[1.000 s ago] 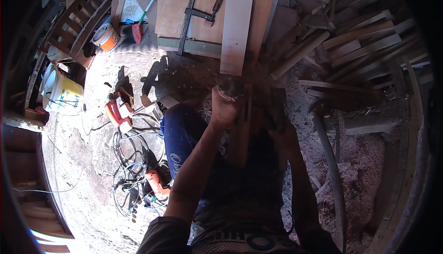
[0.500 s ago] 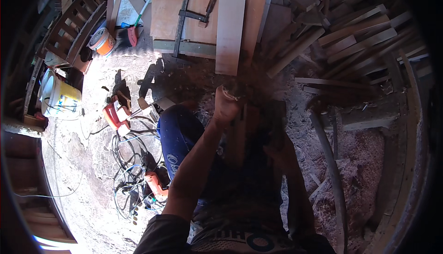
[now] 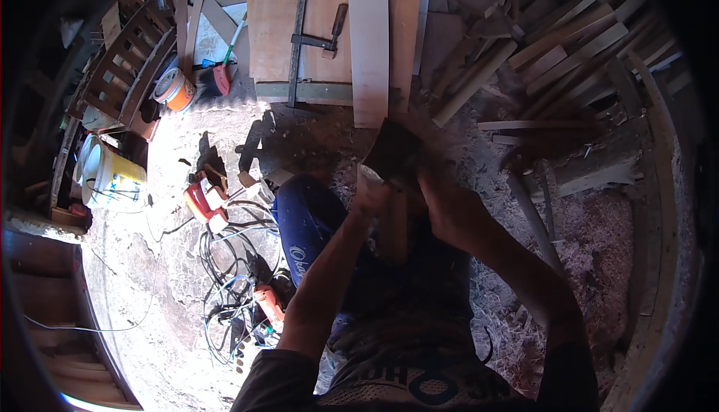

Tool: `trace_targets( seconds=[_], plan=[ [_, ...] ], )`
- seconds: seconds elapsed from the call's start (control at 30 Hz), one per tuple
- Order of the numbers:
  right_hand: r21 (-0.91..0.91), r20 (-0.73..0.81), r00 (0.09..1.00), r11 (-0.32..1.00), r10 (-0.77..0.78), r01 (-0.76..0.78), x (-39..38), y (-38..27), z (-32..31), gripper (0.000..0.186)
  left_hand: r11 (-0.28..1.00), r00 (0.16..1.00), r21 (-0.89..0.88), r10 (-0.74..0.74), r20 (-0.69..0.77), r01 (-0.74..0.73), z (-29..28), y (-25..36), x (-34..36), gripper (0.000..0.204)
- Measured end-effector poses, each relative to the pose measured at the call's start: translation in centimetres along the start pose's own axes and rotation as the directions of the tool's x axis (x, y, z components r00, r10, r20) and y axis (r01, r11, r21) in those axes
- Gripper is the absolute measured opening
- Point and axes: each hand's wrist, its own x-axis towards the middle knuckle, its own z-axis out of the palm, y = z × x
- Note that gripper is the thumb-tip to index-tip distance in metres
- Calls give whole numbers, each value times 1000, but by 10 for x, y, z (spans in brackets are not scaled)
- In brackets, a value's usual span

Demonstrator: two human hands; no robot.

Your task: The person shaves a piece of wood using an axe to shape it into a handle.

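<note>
In front of my body, a dark, flat, square-edged piece (image 3: 392,150) is held up, blurred and too dark to tell its kind. My right hand (image 3: 448,204) is closed on its lower right side. At its lower left edge my left hand (image 3: 367,201) is closed, the fingers mostly hidden behind the piece. Below both hands a narrow wooden piece (image 3: 392,228) stands out between my legs. A long pale board (image 3: 369,52) ends just beyond the dark piece, lying over wider wooden panels (image 3: 271,22).
A bar clamp (image 3: 322,41) lies on the panels. To the left are a red power tool (image 3: 204,198), an orange one (image 3: 268,306), tangled cables (image 3: 221,262), a white bucket (image 3: 112,176) and an orange bucket (image 3: 176,94). Timber offcuts (image 3: 562,49) pile up at the far right; shavings (image 3: 569,262) cover the floor.
My right hand has come up from beside my lap to join the left, and now holds the dark piece. My left hand has drawn slightly nearer. The view has shifted a little.
</note>
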Motion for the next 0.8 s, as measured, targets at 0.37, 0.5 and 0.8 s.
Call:
trace_targets(
  seconds=[0.37, 0.5, 0.8],
  plan=[
    [492, -720, 642, 847, 265, 202, 27, -73, -123, 60, 868, 955, -411, -294, 23, 278, -2, 72, -7, 21],
    [49, -309, 951, 999, 1, 15, 5, -23, -30, 63, 867, 983, -479, -180, -39, 140, 13, 55, -9, 18],
    [520, -120, 900, 799, 418, -302, -35, -8, 69, 70, 858, 903, -343, -426, -60, 382, 7, 78, 38, 23]
  ],
)
